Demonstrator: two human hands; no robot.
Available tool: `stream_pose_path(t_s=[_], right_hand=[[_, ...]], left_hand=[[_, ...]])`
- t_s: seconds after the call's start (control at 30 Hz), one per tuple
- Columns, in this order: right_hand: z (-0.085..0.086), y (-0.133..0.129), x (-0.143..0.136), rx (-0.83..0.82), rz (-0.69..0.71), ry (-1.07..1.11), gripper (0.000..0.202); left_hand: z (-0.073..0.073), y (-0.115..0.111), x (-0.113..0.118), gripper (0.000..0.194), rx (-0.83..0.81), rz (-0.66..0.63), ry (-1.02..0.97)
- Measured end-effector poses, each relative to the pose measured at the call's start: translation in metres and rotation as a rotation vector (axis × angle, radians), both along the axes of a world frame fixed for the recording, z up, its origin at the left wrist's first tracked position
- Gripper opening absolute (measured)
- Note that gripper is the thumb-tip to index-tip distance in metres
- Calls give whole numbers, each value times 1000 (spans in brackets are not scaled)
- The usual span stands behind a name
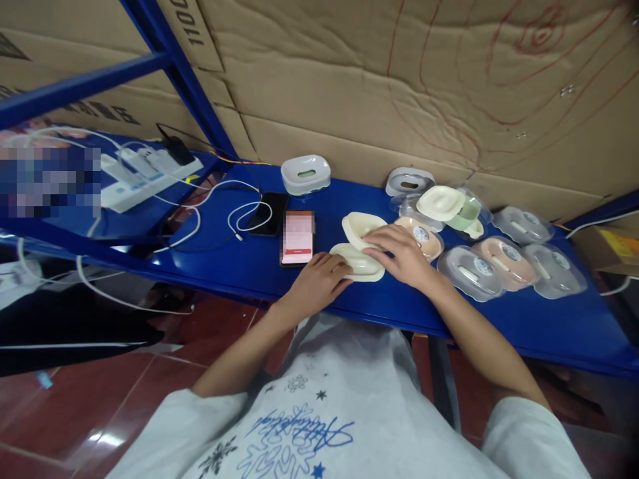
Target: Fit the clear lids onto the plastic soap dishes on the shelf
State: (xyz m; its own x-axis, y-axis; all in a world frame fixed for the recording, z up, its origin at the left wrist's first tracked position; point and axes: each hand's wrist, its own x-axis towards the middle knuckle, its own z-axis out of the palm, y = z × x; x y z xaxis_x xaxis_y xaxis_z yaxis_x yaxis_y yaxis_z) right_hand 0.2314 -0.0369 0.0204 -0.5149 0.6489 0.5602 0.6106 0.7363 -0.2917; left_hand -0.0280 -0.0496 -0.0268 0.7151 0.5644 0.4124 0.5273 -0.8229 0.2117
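My left hand point(323, 278) is closed on the left edge of a cream oval soap dish part point(363, 267), which is low over the blue table. My right hand point(398, 251) pinches a second cream soap dish part point(355, 226), tilted just above and behind the first; the two overlap in view. Right of my right hand lies a peach soap dish point(430, 245) under a clear lid. Behind it, a cream soap dish piece point(440, 202) rests on a pale green piece point(468, 214) and clear covers.
A lit phone point(298, 249) and a dark phone point(268, 211) lie left, beside white cables and a power strip point(150, 185). White point(305, 174) and grey point(410, 181) soap dishes stand at the back. Several lidded ones point(472, 273) sit right. Cardboard point(349, 73) walls the back.
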Motion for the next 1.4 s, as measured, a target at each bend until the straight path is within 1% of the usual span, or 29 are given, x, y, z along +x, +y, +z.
stream_pose_path(t_s=[0.07, 0.13, 0.17, 0.23, 0.27, 0.33, 0.37, 0.4, 0.47, 0.5, 0.53, 0.6, 0.63, 0.7, 0.77, 0.83, 0.87, 0.9, 0.97, 1.07, 1.2, 1.3, 1.37, 1.4], right_hand=[[11, -26, -2, 8, 22, -24, 23], [17, -56, -5, -15, 43, -98, 20], [17, -71, -7, -32, 46, -144, 19], [12, -96, -13, -45, 37, -238, 20], [7, -105, -16, -44, 30, -279, 22], [-4, -112, -23, -48, 13, -336, 25], [-10, -111, -27, -62, 5, -359, 26], [-15, -107, -30, -83, -5, -379, 27], [-21, -96, -33, -124, -31, -406, 28], [-23, -90, -33, -141, -46, -410, 31], [-25, -85, -33, -155, -57, -402, 35], [-26, -79, -29, -175, -71, -353, 42], [-26, -78, -26, -184, -68, -319, 45], [-26, -80, -17, -190, -81, -229, 49], [-27, -84, -6, -155, -170, -130, 54], [-27, -87, 6, -98, -287, -74, 62], [-28, -87, 12, -76, -324, -73, 66], [-28, -87, 18, -67, -337, -86, 68], [-29, -84, 27, -90, -322, -135, 69], [-34, -79, 34, -146, -292, -201, 63], [-44, -77, 31, -138, -264, -232, 45], [-50, -81, 27, -116, -275, -246, 41], [-52, -83, 24, -112, -288, -246, 41], [-52, -85, 23, -115, -291, -242, 41]], left_hand=[[9, 17, -6, 26, -5, -28, 16], [23, 45, -16, 31, -13, -43, 29], [30, 63, -22, 32, 5, -11, 35], [44, 102, -33, 35, 44, 151, 75], [50, 123, -37, 39, 59, 245, 100], [59, 161, -41, 50, 57, 432, 179], [63, 176, -42, 50, 20, 505, 230], [66, 188, -42, 46, -20, 550, 269], [72, 202, -43, 36, -75, 589, 302], [76, 203, -43, 34, -87, 592, 291], [79, 201, -44, 35, -86, 592, 265], [85, 186, -45, 41, -75, 596, 205], [87, 174, -45, 42, -65, 580, 172], [85, 140, -42, 41, -41, 492, 105], [75, 98, -33, 37, -11, 259, -34], [58, 56, -21, 34, 14, 70, -88], [48, 37, -15, 32, 40, 11, -108], [38, 22, -8, 30, 55, -22, -117], [22, 2, 3, 28, 82, -53, -121], [6, -6, 11, 24, 73, -48, -99], [-1, -8, 12, 23, 56, -51, -38], [0, -11, 8, 21, 15, -64, -61], [7, -2, 2, 23, -40, -88, -105], [13, 9, -2, 25, -58, -84, -121]])
